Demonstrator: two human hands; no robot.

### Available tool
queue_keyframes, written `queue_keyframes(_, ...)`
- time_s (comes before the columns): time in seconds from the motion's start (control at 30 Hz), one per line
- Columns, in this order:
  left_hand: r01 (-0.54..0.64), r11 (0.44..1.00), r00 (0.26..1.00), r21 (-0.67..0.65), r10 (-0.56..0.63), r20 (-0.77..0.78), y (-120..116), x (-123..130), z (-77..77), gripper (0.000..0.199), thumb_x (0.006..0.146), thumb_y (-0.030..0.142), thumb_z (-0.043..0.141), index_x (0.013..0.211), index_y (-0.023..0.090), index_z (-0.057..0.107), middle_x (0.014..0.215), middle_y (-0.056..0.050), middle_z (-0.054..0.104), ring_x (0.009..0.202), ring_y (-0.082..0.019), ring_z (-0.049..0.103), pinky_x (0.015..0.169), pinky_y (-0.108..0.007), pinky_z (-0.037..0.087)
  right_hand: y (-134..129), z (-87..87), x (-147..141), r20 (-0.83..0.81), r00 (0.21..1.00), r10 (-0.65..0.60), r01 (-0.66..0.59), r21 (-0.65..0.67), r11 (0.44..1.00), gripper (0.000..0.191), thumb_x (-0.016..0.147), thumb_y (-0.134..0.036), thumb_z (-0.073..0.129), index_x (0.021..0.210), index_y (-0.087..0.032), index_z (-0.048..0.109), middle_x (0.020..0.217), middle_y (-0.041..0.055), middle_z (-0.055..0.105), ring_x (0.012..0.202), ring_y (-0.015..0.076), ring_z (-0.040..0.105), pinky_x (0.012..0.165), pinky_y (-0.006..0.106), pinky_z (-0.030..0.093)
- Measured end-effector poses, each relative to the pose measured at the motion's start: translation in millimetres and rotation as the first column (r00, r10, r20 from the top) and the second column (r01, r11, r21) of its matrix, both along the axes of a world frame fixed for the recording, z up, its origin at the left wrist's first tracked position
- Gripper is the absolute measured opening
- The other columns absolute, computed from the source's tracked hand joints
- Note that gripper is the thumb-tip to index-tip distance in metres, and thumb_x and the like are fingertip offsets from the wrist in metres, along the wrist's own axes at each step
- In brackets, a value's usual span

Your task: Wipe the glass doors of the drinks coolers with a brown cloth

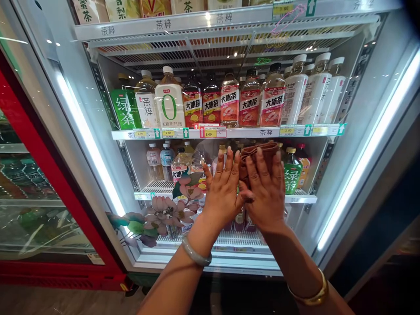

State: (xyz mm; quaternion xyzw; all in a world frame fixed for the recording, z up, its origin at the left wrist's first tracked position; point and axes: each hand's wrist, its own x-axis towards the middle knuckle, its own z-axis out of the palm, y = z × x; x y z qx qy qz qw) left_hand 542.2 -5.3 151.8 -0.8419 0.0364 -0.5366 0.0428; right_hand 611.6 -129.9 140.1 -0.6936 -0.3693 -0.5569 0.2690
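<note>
A folded brown cloth [271, 153] is pressed flat to the glass door [210, 245] of a lit drinks fridge, under my right hand [265, 190]. The fingers of that hand lie stretched over the cloth, whose upper edge shows past the fingertips. Beside it my left hand [221, 192] lies flat on the glass with its fingers spread and nothing in it. The two thumbs meet or overlap. A pink flower decal [170, 210] with green leaves is on the glass, left of my left hand. Both hands hide part of the lower bottle shelf.
Behind the glass, bottled teas [229, 103] line the middle shelf [243, 133], with price tags on its edge. A green bottle [291, 173] stands right of my right hand on the shelf below. At left is another fridge with a red frame [74, 192].
</note>
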Motion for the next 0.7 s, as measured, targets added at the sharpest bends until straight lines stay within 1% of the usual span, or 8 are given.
queue_keyframes(0.13,0.019,1.000,1.000,-0.009,-0.019,0.015,-1,3,-1.7,0.092,0.096,0.072,0.004,0.167,0.014,0.003,0.173,-0.016,0.014,0.163,-0.026,-0.004,0.126,-0.054,-0.022,-4,-20.0,4,0.063,0.998,0.007,-0.006,-0.015,1.000,0.068,0.102,-0.038,0.049,0.164,-0.025,0.023,0.170,0.0033,0.028,0.161,0.0297,0.011,0.130,0.060,0.021)
queue_keyframes(0.23,0.003,1.000,1.000,-0.005,-0.003,0.014,-5,5,-2.3,0.092,0.096,0.073,0.007,0.167,0.014,0.003,0.173,-0.017,0.011,0.163,-0.026,-0.007,0.126,-0.054,-0.021,-17,-24.9,17,0.076,0.996,-0.048,0.048,0.009,0.999,0.073,0.099,-0.033,0.055,0.164,-0.026,0.023,0.170,0.0041,0.027,0.161,0.0311,0.012,0.129,0.063,0.020)
queue_keyframes(0.3,-0.008,1.000,1.000,-0.005,0.008,0.004,-7,4,-2.4,0.092,0.096,0.073,0.008,0.167,0.014,0.003,0.173,-0.017,0.011,0.163,-0.026,-0.007,0.126,-0.055,-0.020,-25,-19.5,24,0.056,0.995,-0.079,0.077,0.041,0.996,0.078,0.096,-0.030,0.059,0.164,-0.025,0.021,0.172,0.0054,0.022,0.161,0.0326,0.008,0.128,0.065,0.021)
queue_keyframes(0.37,-0.015,1.000,1.000,-0.013,0.015,-0.020,-8,3,-2.2,0.091,0.097,0.072,0.008,0.167,0.014,0.002,0.173,-0.017,0.009,0.163,-0.027,-0.007,0.126,-0.056,-0.020,-27,-9.7,27,0.020,0.997,-0.081,0.079,0.073,0.994,0.081,0.095,-0.029,0.059,0.165,-0.024,0.019,0.173,0.0065,0.017,0.162,0.0335,0.005,0.127,0.065,0.022)
queue_keyframes(0.47,-0.012,1.000,0.999,-0.017,0.011,-0.047,-7,-1,-2.5,0.091,0.097,0.072,0.009,0.166,0.015,-0.001,0.174,-0.016,0.009,0.162,-0.026,-0.008,0.126,-0.057,-0.020,-22,5.2,23,-0.042,0.997,-0.069,0.073,0.103,0.992,0.082,0.095,-0.030,0.059,0.165,-0.024,0.018,0.173,0.0064,0.015,0.162,0.0338,0.002,0.128,0.065,0.020)
queue_keyframes(0.53,-0.005,1.000,0.998,-0.013,0.004,-0.060,-5,-3,-3.1,0.090,0.097,0.072,0.011,0.166,0.016,-0.003,0.174,-0.015,0.008,0.162,-0.026,-0.009,0.126,-0.056,-0.020,-14,10.9,17,-0.052,0.997,-0.061,0.066,0.098,0.993,0.081,0.096,-0.033,0.060,0.165,-0.025,0.019,0.173,0.0056,0.016,0.162,0.0333,0.001,0.128,0.064,0.020)
queue_keyframes(0.6,0.004,1.000,0.997,-0.013,-0.005,-0.074,-3,-4,-4.1,0.090,0.097,0.072,0.011,0.166,0.017,-0.003,0.174,-0.014,0.008,0.162,-0.025,-0.010,0.127,-0.054,-0.020,-5,11.5,9,-0.031,0.999,-0.044,0.046,0.066,0.997,0.078,0.098,-0.035,0.059,0.165,-0.027,0.020,0.173,0.0042,0.019,0.162,0.0319,0.002,0.129,0.062,0.022)
queue_keyframes(0.7,0.018,1.000,0.997,-0.022,-0.020,-0.070,0,-2,-5.4,0.093,0.096,0.074,0.012,0.166,0.015,-0.004,0.173,-0.016,0.012,0.162,-0.024,-0.008,0.128,-0.052,-0.019,4,3.4,2,0.013,1.000,-0.010,0.010,0.039,0.999,0.074,0.100,-0.034,0.055,0.165,-0.030,0.020,0.171,0.0024,0.024,0.162,0.0293,0.007,0.129,0.060,0.025)
